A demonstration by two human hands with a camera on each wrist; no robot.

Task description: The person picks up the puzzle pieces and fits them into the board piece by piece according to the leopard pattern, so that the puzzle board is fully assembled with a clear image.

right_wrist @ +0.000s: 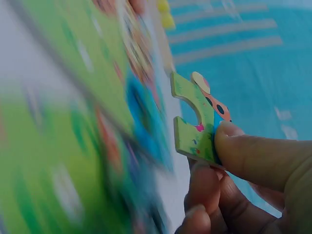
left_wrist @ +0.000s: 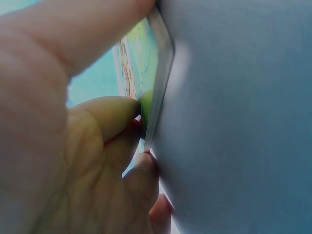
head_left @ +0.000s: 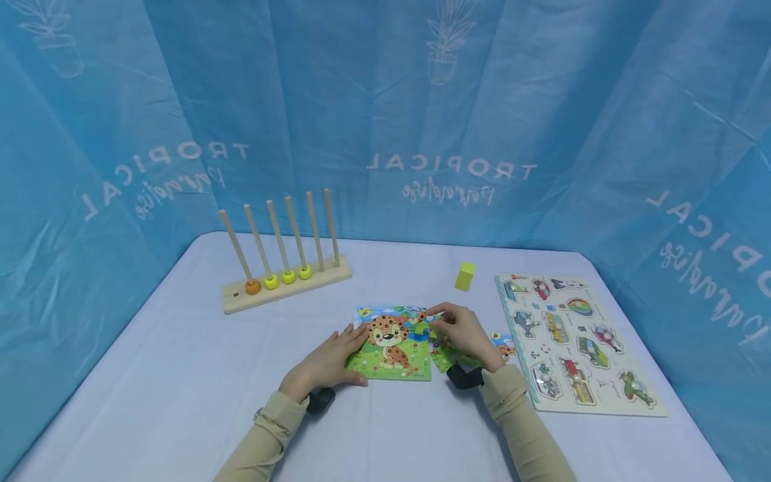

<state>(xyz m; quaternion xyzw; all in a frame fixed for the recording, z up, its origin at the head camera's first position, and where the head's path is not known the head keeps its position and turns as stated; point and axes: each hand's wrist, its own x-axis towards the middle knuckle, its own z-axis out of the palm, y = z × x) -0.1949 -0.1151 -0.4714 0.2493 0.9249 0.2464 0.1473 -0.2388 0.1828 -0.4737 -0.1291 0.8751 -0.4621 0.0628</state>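
Observation:
A leopard puzzle (head_left: 391,345) on a green board lies flat on the white table. My left hand (head_left: 328,358) rests at its left side, fingers extended along the edge and thumb by the near corner. Between thumb and fingers, my right hand (right_wrist: 243,180) pinches a green jigsaw piece (right_wrist: 192,141) with a rounded notch and an orange spotted bit. In the head view this hand is over the puzzle's upper right corner. Beneath it lies more green puzzle picture (head_left: 444,361), partly hidden by the hand and wrist.
At the back left stands a wooden peg rack (head_left: 325,276) with one orange bead and several yellow beads. A yellow-green block (head_left: 465,276) sits behind the right hand. To the right lies a vehicle puzzle board (head_left: 545,399), with a small picture piece (head_left: 502,343) beside it.

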